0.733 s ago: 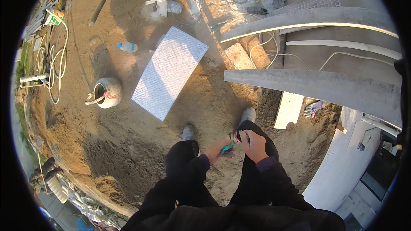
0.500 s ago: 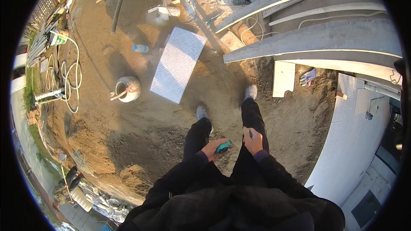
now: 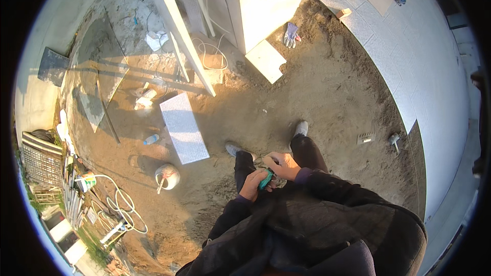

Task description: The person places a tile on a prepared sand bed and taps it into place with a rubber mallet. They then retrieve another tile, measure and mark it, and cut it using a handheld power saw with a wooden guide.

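My left hand is wrapped round a teal, palm-sized tool, which looks like a tape measure, held at waist height. My right hand is closed just above and beside it; what its fingers grip is too small and hidden to make out. My two grey shoes stand on the dirt. Beyond them lie a white textured rectangular panel, a cream board with a notched corner and a work glove.
A pot, water bottle, hose coils and bucket lie leftward. Long boards and a pale upright structure stand ahead. A mallet and wide pale paved surface are at right.
My view has swung to the right, bringing the upright structure and mallet into sight. My hands have come closer together, both still closed, the teal tool still in the left.
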The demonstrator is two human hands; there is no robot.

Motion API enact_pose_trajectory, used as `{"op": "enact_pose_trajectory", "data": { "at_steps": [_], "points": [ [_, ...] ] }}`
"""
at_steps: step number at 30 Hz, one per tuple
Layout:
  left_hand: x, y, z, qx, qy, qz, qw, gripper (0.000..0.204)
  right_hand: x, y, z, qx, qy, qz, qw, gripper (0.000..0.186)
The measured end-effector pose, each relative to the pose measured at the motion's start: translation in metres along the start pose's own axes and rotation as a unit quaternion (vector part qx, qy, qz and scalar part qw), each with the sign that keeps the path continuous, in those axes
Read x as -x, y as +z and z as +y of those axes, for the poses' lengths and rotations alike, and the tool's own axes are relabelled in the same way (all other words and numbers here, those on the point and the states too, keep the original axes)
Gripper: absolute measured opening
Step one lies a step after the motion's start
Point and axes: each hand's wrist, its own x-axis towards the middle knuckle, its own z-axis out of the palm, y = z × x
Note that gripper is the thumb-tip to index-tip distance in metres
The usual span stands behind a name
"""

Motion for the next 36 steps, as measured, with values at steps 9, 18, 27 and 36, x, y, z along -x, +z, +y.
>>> {"op": "enact_pose_trajectory", "data": {
  "at_steps": [9,18,27,36],
  "points": [
    [-0.099,0.191,0.015,-0.185,-0.065,-0.047,0.979,0.034,0.065,-0.198,0.016,-0.039,-0.132,0.070,0.988,0.037],
    [-0.184,0.284,0.073,-0.310,-0.173,-0.101,0.929,0.030,0.088,-0.308,0.003,-0.384,-0.049,0.180,0.904,0.021],
    [-0.298,0.318,0.174,-0.533,-0.148,-0.182,0.813,0.028,0.084,-0.486,-0.041,-0.520,-0.230,0.320,0.757,0.023],
    [-0.369,0.358,0.255,-0.631,-0.059,-0.205,0.746,0.022,0.022,-0.587,-0.061,-0.596,-0.270,0.321,0.684,0.022]
  ]
}}
